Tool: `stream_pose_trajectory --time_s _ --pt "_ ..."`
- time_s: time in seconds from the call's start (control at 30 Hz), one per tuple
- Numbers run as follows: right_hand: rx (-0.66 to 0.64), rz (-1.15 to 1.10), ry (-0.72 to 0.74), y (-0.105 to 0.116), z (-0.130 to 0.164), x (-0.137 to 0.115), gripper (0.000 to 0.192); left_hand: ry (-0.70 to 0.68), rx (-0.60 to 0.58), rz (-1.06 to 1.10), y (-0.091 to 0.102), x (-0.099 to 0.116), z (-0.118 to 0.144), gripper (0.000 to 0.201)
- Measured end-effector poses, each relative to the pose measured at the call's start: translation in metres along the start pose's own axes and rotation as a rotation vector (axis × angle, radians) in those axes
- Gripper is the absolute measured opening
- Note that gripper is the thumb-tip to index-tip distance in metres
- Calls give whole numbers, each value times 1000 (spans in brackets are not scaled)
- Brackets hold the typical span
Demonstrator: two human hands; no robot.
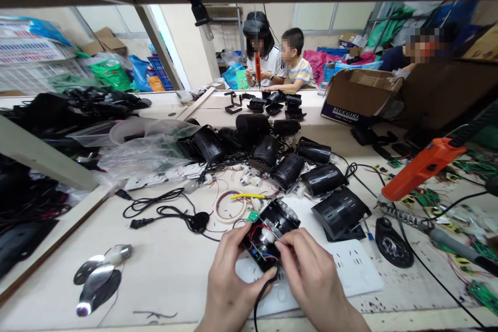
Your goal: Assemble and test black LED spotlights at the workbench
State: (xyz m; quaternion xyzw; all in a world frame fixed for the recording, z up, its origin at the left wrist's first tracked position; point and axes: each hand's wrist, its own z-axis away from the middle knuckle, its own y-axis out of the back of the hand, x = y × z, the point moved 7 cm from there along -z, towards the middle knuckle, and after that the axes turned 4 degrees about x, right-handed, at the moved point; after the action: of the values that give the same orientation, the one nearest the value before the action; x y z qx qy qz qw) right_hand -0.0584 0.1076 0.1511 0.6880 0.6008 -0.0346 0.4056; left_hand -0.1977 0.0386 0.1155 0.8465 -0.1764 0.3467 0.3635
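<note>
1. Black lamp housing [268, 236], open side up with red and black wires and a white part inside, sits low in the middle of my head view, raised just over a white power strip [358, 270] on the workbench [171, 275].
2. My left hand [227, 277] grasps the housing from its left and underside, fingers curled around the shell.
3. My right hand [311, 275] pinches at the housing's inner parts with thumb and forefinger clenched together; I cannot tell exactly which small piece they grip.
4. From the housing a black cable [262, 295] drops between my wrists.
5. Just beyond it lie a small green circuit board [253, 215], a yellow wire [247, 196] and a coil of thin wire [229, 207].
6. More black housings [322, 179] crowd the bench behind, and an orange electric screwdriver [422, 168] hangs at right.
7. Across the bench, other people sit working.
</note>
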Motion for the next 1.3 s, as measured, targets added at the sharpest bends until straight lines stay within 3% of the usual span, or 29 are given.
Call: stream_pose_trajectory --time_s 0.23,0.43,0.63,0.8,1.0,1.1,1.3 --pt "125 26 137 14 -6 -9 17 61 1 -96 -6 -7 -5 61" --pt "194 240 371 25 3 -3 21 100 -48 -96 -13 -19 -27 61" --pt "162 332 348 32 13 25 20 80 -192 -65 -30 -31 -37 62" --pt "170 362 302 38 11 34 21 -6 -212 -138 -33 -29 -39 64" --pt "249 334 251 46 -2 32 14 -105 -230 -166 -30 -26 -39 76" --pt "261 308 254 45 -9 26 13 -119 -210 -148 -23 -22 -36 69" --pt "244 267 303 41 -32 6 11 25 -143 -79 -6 -17 -24 51"
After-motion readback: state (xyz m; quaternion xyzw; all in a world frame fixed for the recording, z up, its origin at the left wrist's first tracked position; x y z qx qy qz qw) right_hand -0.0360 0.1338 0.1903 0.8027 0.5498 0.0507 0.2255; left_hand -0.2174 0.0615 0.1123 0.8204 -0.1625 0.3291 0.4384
